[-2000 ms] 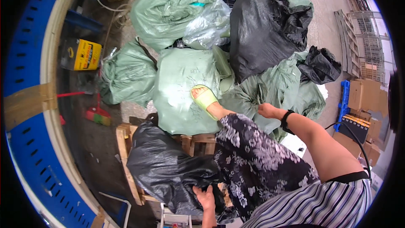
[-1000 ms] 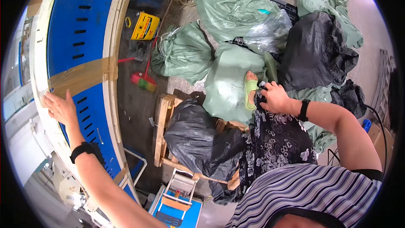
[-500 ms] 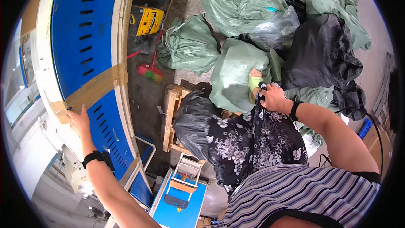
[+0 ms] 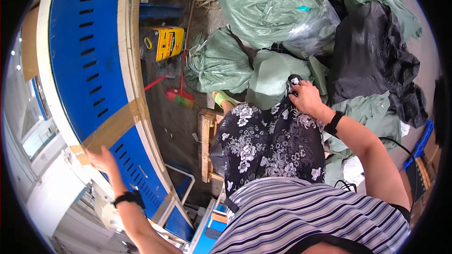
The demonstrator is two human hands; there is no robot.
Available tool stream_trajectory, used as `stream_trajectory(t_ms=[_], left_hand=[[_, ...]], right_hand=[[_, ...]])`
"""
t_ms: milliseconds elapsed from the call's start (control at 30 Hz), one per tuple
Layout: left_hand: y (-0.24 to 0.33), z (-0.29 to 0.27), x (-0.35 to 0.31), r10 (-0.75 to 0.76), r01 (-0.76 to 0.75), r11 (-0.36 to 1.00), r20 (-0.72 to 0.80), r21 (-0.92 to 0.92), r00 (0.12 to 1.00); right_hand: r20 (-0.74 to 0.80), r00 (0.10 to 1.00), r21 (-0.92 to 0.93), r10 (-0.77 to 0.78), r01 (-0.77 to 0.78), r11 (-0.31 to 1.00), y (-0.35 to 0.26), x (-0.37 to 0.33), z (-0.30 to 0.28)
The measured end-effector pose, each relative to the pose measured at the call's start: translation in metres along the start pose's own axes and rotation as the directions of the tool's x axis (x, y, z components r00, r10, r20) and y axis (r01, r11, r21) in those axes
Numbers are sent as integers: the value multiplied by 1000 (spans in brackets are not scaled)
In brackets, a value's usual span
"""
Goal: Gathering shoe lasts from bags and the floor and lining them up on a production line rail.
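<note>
My left hand is at the outer rim of a long blue slotted panel with a cream frame. Its thumb stands apart from the slightly blurred fingers, beside a strip of brown tape across the panel. My right hand has its fingers closed on the cloth of my black floral trousers near the knee. Under that knee sits a pale green sack. A foot in a lime green slipper shows left of it.
Stuffed green sacks and a black sack crowd the floor ahead. A wooden pallet stands by my legs. Between panel and sacks are a yellow-and-black container and a red broom. A black cable runs by my right arm.
My view and body have shifted along the panel. A slippered foot now shows left of the pale green sack; the one seen over it earlier is out of sight. My right hand keeps hold of the trousers.
</note>
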State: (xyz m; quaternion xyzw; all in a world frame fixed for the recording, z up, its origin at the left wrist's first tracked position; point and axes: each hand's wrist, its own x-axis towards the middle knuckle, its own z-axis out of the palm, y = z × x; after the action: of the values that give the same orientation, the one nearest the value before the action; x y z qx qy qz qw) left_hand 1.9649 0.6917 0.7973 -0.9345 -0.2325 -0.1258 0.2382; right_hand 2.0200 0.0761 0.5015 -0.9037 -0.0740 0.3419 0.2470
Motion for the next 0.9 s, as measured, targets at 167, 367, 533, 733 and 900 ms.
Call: stream_trajectory(t_ms=[167, 367, 533, 733, 900], left_hand=[[266, 88, -68, 641, -500, 617, 19, -608, 767], [314, 465, -171, 524, -206, 798, 483, -566, 702], [297, 656, -175, -42, 473, 822, 795, -318, 606], [328, 736, -186, 385, 541, 543, 763, -642, 519], [374, 592, -262, 364, 615, 341, 703, -711, 611]], right_hand=[[-340, 934, 112, 109, -75, 991, 12, 18, 32], [-564, 826, 268, -2, 185, 945, -63, 12, 87], [-413, 910, 203, -24, 117, 972, -46, -28, 101], [-545, 804, 29, 237, -264, 964, -32, -75, 126], [-410, 868, 27, 281, -296, 955, -60, -38, 121]])
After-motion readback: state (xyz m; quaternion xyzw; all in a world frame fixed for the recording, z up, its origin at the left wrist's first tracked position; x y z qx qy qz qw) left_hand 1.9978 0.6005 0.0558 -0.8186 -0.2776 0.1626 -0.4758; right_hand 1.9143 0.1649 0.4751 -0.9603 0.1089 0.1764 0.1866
